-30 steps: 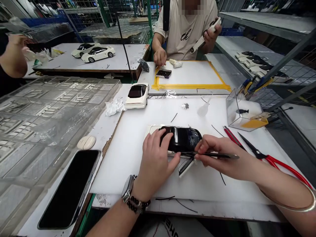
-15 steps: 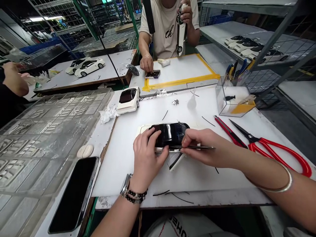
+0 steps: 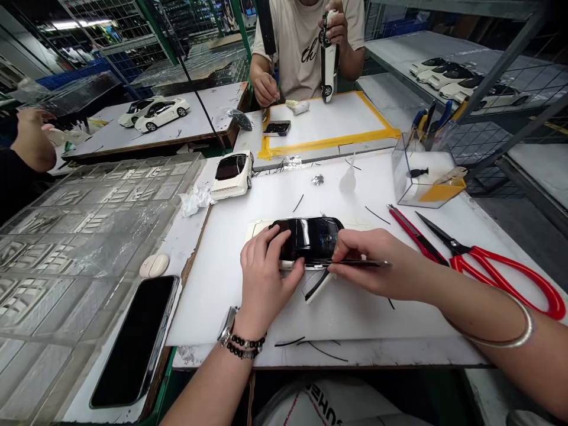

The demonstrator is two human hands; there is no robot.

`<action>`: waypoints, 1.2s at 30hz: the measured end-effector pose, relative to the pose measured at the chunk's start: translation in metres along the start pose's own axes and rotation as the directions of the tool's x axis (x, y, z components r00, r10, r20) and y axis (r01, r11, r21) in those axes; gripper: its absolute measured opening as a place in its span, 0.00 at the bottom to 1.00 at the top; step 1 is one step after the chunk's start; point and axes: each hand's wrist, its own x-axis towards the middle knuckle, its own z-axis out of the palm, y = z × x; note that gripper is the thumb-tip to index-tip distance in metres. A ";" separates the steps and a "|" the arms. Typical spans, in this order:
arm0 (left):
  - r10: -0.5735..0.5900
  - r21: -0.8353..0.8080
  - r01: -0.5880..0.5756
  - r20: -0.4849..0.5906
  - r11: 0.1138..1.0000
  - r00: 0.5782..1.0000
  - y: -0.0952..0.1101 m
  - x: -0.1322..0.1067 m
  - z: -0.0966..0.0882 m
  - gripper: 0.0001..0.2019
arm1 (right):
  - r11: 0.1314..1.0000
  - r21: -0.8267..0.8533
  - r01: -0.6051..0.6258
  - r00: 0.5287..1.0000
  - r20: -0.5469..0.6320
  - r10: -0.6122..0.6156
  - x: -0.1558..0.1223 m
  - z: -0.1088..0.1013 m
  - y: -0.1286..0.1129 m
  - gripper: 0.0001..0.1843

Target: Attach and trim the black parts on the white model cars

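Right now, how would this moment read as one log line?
left hand: spread over model car; right hand: holding slim tool at car's near side; car door: open; scissors: lying beside red cutter

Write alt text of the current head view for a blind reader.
A person's right hand holds a slim dark tool at the side of a white model car with a glossy black roof, the left hand resting on it. Red-handled scissors lie nearby; a co-worker holds another white model car.

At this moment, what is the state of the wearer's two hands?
Left hand: open, fingers resting on the model car.
Right hand: closed, pinching a slim tool beside the car.
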 end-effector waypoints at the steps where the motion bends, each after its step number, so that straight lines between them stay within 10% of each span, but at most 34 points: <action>1: 0.000 0.000 0.000 0.004 1.000 1.000 0.000 0.000 0.000 0.21 | 1.000 0.006 -0.009 1.000 0.002 0.009 0.000 0.000 0.000 0.06; 36: -0.019 -0.021 0.019 0.005 1.000 1.000 0.001 -0.001 -0.001 0.21 | 0.987 0.095 -0.129 0.991 0.046 0.125 0.002 0.001 0.002 0.06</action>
